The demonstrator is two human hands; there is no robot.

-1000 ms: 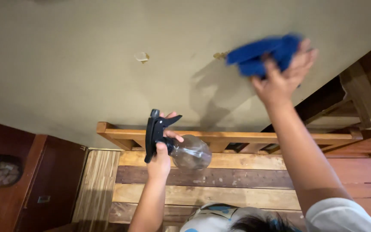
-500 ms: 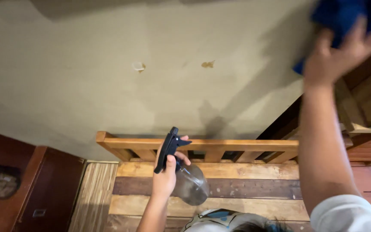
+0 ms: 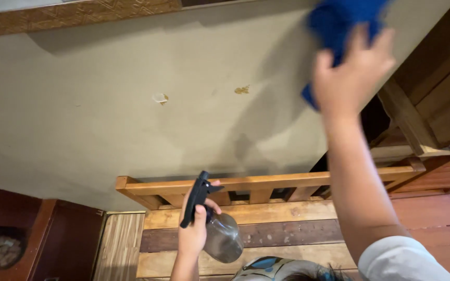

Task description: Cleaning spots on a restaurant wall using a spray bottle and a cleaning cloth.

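My right hand (image 3: 351, 78) is raised on a stretched arm, fingers (image 3: 386, 44) spread, while my left hand (image 3: 194, 234), held low, is clenched.

Beige wall (image 3: 105, 130) with two small stains; slatted wooden bench (image 3: 266, 208); dark red-brown cabinet (image 3: 42, 234).

The wide beige wall (image 3: 105, 130) is open across its left and middle, broken only by a small pale chip (image 3: 159, 98) and a brown smudge (image 3: 242, 90). At the right, a brown wooden cabinet frame (image 3: 428, 104) juts out and closes that side. Near the bottom, a light wooden slatted rail (image 3: 246, 186) runs along the wall's lower edge, just beside the clear plastic spray bottle with a black trigger (image 3: 220, 234).
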